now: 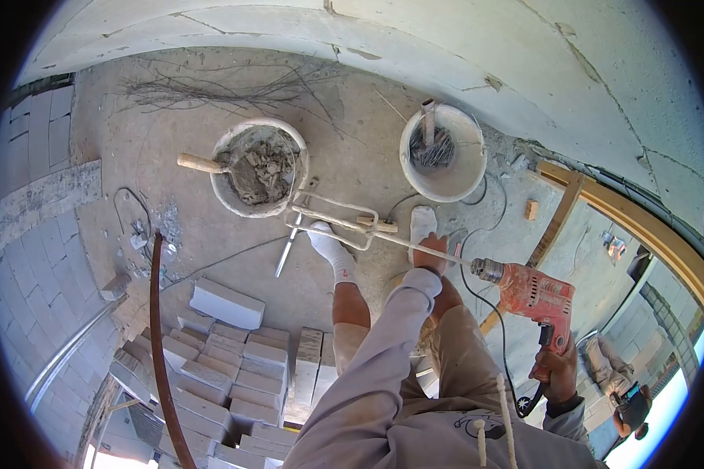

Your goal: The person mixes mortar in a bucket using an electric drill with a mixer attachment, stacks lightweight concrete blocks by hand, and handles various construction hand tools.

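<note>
My right hand (557,369) grips the handle of a red corded drill (536,301), which lies level and points left. From its chuck a long mixing paddle (387,237) runs left, ending in a mortar-coated wire frame. My left hand (432,254) is closed at the paddle's shaft, its fingers partly hidden. Beyond the paddle's frame stands a bucket (220,181) of grey, lumpy mortar (270,168). A trowel with a wooden handle (201,162) rests in that mortar. The frame lies near the bucket's lower right rim, outside the mortar.
A second bucket (461,176) holds nails and a tool. Stacked pale blocks (227,367) rise at lower left, beside a brown hose (158,328). Thin wires (211,92) lie by the wall. The drill's cable (503,352) hangs near my leg. Another person (630,406) is at lower right.
</note>
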A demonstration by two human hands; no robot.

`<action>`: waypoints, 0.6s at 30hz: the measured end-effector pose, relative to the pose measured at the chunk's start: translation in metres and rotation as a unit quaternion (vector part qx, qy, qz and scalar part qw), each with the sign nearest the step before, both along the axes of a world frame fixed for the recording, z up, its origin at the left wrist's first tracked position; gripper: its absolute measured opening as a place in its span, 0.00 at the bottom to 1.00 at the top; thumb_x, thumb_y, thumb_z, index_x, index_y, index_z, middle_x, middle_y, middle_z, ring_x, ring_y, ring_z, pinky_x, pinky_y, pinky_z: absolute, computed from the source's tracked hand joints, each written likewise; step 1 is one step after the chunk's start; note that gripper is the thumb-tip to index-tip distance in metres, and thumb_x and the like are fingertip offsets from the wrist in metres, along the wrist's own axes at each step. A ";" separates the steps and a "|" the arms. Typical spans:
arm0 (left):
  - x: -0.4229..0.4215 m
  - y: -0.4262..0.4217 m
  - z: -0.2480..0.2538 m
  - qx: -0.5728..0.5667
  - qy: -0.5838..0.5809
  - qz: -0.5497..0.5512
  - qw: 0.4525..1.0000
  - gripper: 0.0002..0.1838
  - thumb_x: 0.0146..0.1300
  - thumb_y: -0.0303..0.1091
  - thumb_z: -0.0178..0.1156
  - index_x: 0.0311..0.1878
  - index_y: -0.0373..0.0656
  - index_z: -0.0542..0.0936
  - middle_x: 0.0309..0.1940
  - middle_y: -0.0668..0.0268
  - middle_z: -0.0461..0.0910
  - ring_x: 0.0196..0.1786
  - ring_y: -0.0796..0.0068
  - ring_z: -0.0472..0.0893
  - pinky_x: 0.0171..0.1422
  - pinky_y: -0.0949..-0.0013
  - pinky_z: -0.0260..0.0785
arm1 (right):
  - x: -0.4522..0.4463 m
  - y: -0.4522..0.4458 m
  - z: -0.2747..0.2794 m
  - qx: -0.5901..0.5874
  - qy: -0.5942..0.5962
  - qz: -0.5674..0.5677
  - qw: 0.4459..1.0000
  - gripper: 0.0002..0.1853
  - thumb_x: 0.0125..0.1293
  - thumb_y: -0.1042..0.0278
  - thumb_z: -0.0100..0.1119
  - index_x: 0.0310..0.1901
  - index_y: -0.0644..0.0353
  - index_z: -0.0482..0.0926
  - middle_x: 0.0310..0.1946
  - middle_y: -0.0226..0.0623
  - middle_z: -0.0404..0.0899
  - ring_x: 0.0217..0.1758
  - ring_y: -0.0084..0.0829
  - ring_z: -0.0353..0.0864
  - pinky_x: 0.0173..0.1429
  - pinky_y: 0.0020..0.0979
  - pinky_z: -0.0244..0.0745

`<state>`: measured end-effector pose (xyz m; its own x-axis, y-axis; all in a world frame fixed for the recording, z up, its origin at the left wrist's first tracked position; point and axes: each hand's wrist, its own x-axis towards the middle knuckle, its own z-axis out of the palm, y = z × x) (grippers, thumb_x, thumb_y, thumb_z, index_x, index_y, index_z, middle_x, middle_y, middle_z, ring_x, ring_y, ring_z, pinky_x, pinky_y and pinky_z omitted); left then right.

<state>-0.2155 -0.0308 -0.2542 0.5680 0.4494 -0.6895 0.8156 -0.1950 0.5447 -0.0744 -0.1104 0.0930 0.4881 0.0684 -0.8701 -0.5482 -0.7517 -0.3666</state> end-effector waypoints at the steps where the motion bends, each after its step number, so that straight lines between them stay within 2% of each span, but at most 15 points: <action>1: 0.007 0.002 -0.002 0.009 -0.036 0.076 0.996 0.11 0.56 0.35 0.58 0.42 0.43 0.77 0.43 0.54 0.76 0.41 0.56 0.80 0.45 0.56 0.73 | 0.001 -0.001 -0.001 -0.003 -0.008 0.004 1.000 0.20 0.43 0.77 0.53 0.42 0.63 0.64 0.19 0.32 0.68 0.11 0.26 0.70 0.16 0.27 0.72; 4: 0.012 -0.003 -0.011 0.052 -0.168 0.274 0.946 0.18 0.56 0.37 0.58 0.48 0.40 0.76 0.48 0.51 0.76 0.48 0.50 0.78 0.51 0.56 0.72 | 0.001 0.001 0.005 -0.005 -0.026 0.017 0.999 0.19 0.44 0.76 0.53 0.41 0.63 0.64 0.20 0.32 0.68 0.11 0.25 0.69 0.16 0.26 0.72; 7: -0.031 0.007 -0.013 0.038 -0.089 0.275 0.957 0.18 0.56 0.39 0.59 0.48 0.41 0.77 0.45 0.50 0.78 0.47 0.50 0.78 0.51 0.56 0.72 | -0.001 0.010 0.011 0.007 -0.033 0.026 0.999 0.19 0.44 0.76 0.53 0.41 0.63 0.64 0.21 0.32 0.67 0.11 0.24 0.68 0.16 0.26 0.72; 8: -0.055 0.016 -0.006 0.010 0.005 0.308 0.951 0.17 0.56 0.42 0.58 0.46 0.42 0.78 0.41 0.50 0.80 0.45 0.49 0.79 0.50 0.56 0.72 | -0.002 0.014 0.013 0.015 -0.038 0.035 0.999 0.19 0.44 0.76 0.53 0.41 0.63 0.64 0.21 0.31 0.66 0.11 0.24 0.68 0.16 0.26 0.72; 10: -0.125 0.022 -0.032 -0.078 0.018 0.406 0.910 0.22 0.57 0.46 0.56 0.47 0.39 0.77 0.47 0.44 0.76 0.50 0.46 0.76 0.56 0.53 0.68 | -0.005 0.022 0.017 0.030 -0.055 0.052 0.997 0.19 0.43 0.76 0.53 0.41 0.63 0.64 0.21 0.31 0.66 0.11 0.23 0.67 0.16 0.26 0.72; 12: -0.172 0.068 0.003 -0.008 0.125 0.428 0.895 0.20 0.58 0.47 0.54 0.43 0.40 0.79 0.43 0.45 0.78 0.48 0.46 0.77 0.53 0.52 0.69 | -0.010 0.038 0.025 0.023 -0.069 0.069 0.995 0.18 0.44 0.77 0.52 0.40 0.63 0.64 0.21 0.30 0.65 0.11 0.23 0.67 0.16 0.25 0.72; 14: -0.226 0.084 -0.027 0.114 0.114 0.418 0.894 0.17 0.58 0.46 0.54 0.40 0.40 0.80 0.40 0.48 0.80 0.45 0.47 0.79 0.50 0.52 0.70 | -0.017 0.049 0.033 0.018 -0.080 0.084 0.993 0.17 0.44 0.77 0.52 0.39 0.62 0.64 0.20 0.30 0.65 0.10 0.22 0.65 0.15 0.24 0.70; 15: -0.236 0.108 -0.011 0.111 0.076 0.501 0.855 0.18 0.58 0.45 0.57 0.39 0.39 0.79 0.39 0.49 0.80 0.44 0.48 0.79 0.50 0.54 0.70 | -0.021 0.053 0.036 0.021 -0.088 0.088 0.992 0.16 0.44 0.78 0.52 0.38 0.61 0.63 0.19 0.31 0.66 0.10 0.21 0.64 0.15 0.23 0.69; 16: -0.243 0.135 0.012 0.123 0.104 0.538 0.827 0.20 0.56 0.46 0.60 0.42 0.37 0.78 0.40 0.49 0.80 0.46 0.49 0.79 0.52 0.55 0.69 | -0.025 0.059 0.037 0.026 -0.099 0.092 0.991 0.16 0.44 0.78 0.51 0.37 0.60 0.63 0.18 0.31 0.66 0.09 0.20 0.63 0.14 0.22 0.67; 18: -0.291 0.153 -0.060 0.218 0.021 0.614 0.758 0.23 0.56 0.45 0.60 0.47 0.35 0.76 0.44 0.48 0.78 0.49 0.50 0.77 0.55 0.57 0.67 | -0.038 0.081 0.045 0.028 -0.125 0.107 0.986 0.16 0.45 0.78 0.51 0.38 0.61 0.63 0.18 0.30 0.65 0.09 0.20 0.63 0.14 0.22 0.66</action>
